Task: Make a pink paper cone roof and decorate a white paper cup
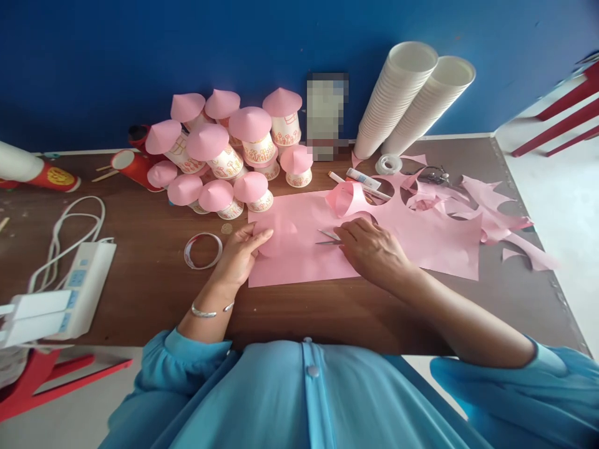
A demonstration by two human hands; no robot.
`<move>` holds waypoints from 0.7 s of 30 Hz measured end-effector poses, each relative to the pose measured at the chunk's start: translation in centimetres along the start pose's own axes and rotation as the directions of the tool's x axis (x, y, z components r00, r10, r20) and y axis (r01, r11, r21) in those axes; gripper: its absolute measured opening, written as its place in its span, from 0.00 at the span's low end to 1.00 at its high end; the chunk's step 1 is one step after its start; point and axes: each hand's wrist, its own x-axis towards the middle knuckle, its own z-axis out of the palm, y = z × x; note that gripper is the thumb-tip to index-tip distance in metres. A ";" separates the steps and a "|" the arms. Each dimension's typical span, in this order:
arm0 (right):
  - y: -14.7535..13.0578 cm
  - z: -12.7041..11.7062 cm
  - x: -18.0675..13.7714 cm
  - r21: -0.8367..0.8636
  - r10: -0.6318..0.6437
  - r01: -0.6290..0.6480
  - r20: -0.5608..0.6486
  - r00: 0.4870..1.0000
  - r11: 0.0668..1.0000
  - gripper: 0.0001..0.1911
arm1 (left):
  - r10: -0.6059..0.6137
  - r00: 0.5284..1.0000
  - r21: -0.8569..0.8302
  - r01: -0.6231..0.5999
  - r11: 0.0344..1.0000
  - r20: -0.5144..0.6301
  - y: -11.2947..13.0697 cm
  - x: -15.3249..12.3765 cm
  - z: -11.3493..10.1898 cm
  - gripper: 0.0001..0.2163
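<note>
My left hand (243,252) pinches a round piece of pink paper (277,232), thumb on top. Beneath that disc lies a large sheet of pink paper (318,265), its right part cut into curved edges. Over the sheet, my right hand (372,246) is closed around a pair of scissors (329,238), blades parted and pointing left at the disc without touching it. The handles are hidden in my fingers. Just behind my right hand, a curled pink strip (346,198) rises from the sheet.
Several paper cups with pink cone roofs (250,125) crowd the back left. Two tall stacks of white cups (397,93) lean on the blue wall. Pink scraps (496,215) cover the right side. A tape roll (203,251) and a power strip (88,290) lie on the left.
</note>
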 end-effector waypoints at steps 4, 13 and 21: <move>-0.3 0.7 -0.1 -0.119 0.001 0.007 0.064 0.998 0.993 0.17 | -0.019 1.000 0.074 0.020 0.997 -0.002 -1.0 0.0 -0.7 0.13; 2.2 0.5 -1.0 -0.159 0.183 -0.169 0.080 0.980 0.973 0.13 | -0.006 1.000 0.205 0.007 0.979 -0.003 -1.5 0.6 -1.5 0.16; 3.5 -0.6 1.1 -0.167 0.200 -0.213 -0.093 0.975 0.963 0.24 | 0.027 0.999 0.240 -0.019 0.971 -0.029 -1.6 0.7 -1.5 0.15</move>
